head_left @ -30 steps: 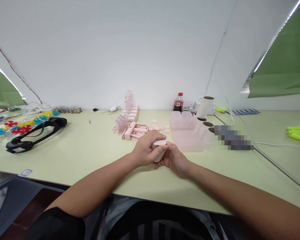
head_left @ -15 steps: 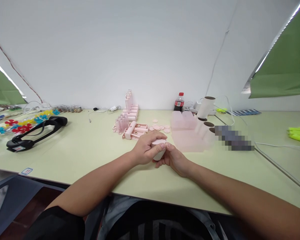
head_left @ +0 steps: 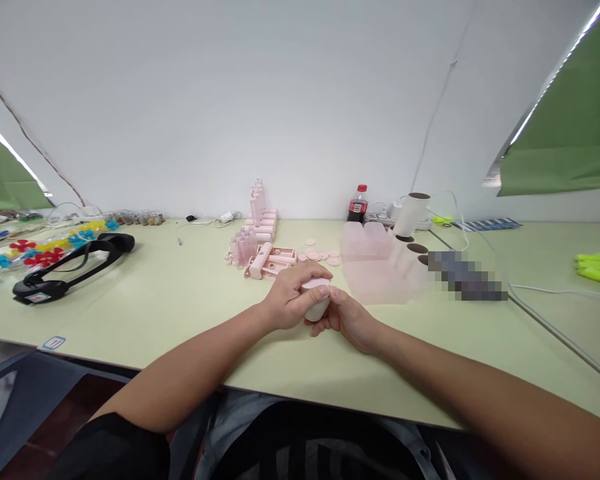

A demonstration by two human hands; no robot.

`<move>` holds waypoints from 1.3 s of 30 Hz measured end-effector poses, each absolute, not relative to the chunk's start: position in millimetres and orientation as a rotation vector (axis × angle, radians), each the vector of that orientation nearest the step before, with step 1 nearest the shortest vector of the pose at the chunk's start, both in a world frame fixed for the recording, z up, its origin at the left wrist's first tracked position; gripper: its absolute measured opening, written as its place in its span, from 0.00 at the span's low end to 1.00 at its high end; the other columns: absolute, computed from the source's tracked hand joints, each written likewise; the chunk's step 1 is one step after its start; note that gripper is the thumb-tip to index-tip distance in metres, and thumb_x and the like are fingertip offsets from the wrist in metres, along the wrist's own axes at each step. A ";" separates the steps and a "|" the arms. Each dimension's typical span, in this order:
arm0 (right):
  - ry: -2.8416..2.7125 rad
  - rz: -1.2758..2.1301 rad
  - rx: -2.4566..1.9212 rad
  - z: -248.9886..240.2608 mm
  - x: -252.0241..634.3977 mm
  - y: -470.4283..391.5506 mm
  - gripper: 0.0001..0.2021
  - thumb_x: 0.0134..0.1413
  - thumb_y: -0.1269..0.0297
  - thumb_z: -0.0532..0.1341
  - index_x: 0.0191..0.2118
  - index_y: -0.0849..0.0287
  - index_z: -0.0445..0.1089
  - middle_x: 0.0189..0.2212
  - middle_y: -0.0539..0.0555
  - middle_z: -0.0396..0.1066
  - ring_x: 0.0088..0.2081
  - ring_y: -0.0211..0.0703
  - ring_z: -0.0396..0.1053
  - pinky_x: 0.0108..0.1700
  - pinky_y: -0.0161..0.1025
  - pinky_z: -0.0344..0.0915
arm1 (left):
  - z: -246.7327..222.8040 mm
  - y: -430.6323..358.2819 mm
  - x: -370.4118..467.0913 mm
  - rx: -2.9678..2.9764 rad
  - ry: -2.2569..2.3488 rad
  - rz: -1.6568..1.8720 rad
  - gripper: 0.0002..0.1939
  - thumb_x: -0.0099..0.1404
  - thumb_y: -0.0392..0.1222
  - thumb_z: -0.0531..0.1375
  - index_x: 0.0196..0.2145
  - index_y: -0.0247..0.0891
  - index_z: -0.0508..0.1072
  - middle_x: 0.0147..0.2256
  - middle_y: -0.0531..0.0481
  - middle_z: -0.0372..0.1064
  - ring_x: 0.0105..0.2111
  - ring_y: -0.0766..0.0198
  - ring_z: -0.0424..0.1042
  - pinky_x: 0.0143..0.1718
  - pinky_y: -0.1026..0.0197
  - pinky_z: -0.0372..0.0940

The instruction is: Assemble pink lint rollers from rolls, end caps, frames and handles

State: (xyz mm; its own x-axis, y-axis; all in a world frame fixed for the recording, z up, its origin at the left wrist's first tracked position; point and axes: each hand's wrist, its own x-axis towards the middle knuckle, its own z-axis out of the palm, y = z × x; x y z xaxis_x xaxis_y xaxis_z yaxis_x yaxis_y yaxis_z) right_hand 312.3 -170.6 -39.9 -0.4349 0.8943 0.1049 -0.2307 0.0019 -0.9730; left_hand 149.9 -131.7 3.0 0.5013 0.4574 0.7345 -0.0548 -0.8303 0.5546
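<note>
Between my two hands, low over the table, is a whitish rounded piece (head_left: 317, 310). My left hand (head_left: 293, 300) wraps round its left side and top, the thumb lying across it. My right hand (head_left: 351, 319) grips it from the right, thumb near the top edge and fingers beneath. Just beyond my hands lie several flat pink discs (head_left: 313, 255). Pink plastic housings (head_left: 273, 261) lie to their left, beside several clear pink tubes (head_left: 243, 247). Part of the held piece is hidden by my fingers.
On the green table (head_left: 180, 293), a black strapped headset (head_left: 75, 267) and colourful flower items (head_left: 45, 257) are at left. Translucent pink trays (head_left: 367, 241), a cola bottle (head_left: 359, 205) and a white tube (head_left: 411, 217) stand at right. Cables run along the right side.
</note>
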 end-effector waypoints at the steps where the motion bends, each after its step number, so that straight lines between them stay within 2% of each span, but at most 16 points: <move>1: -1.380 1.588 -0.743 -39.7 312.2 -170.6 0.27 0.61 0.40 0.52 0.45 0.61 0.71 0.37 0.57 0.70 0.36 0.44 0.70 0.34 0.40 0.74 | 3.0 -131.6 149.8 2.228 0.333 1.305 0.12 0.67 0.46 0.58 0.42 0.35 0.75 0.38 0.44 0.74 0.40 0.58 0.73 0.44 0.54 0.67; 15: -1.388 1.545 -0.849 -32.6 312.3 -173.0 0.31 0.56 0.33 0.52 0.41 0.59 0.69 0.33 0.57 0.70 0.33 0.44 0.71 0.28 0.38 0.72 | 1.2 -126.4 147.7 2.203 0.399 1.243 0.19 0.71 0.53 0.51 0.45 0.37 0.74 0.40 0.43 0.74 0.40 0.57 0.73 0.45 0.53 0.67; 20: -1.368 1.540 -0.897 -32.1 312.6 -172.4 0.32 0.55 0.31 0.53 0.40 0.60 0.69 0.30 0.56 0.70 0.30 0.43 0.72 0.26 0.36 0.71 | 0.4 -124.8 146.7 2.161 0.425 1.226 0.21 0.72 0.53 0.49 0.45 0.36 0.75 0.43 0.42 0.75 0.44 0.55 0.73 0.48 0.52 0.66; 31: -1.324 1.596 -1.025 -20.4 315.1 -173.1 0.32 0.58 0.32 0.49 0.42 0.60 0.68 0.28 0.57 0.72 0.25 0.42 0.72 0.20 0.34 0.70 | -2.1 -121.0 148.2 2.106 0.512 1.209 0.23 0.73 0.53 0.49 0.48 0.35 0.75 0.48 0.40 0.75 0.49 0.54 0.73 0.53 0.50 0.65; 39: -1.355 1.576 -1.055 -19.1 315.1 -173.2 0.31 0.58 0.33 0.49 0.41 0.60 0.68 0.27 0.57 0.72 0.24 0.42 0.72 0.19 0.34 0.70 | -2.9 -122.5 148.8 2.129 0.487 1.213 0.22 0.73 0.53 0.48 0.49 0.37 0.75 0.47 0.42 0.76 0.49 0.54 0.73 0.52 0.51 0.66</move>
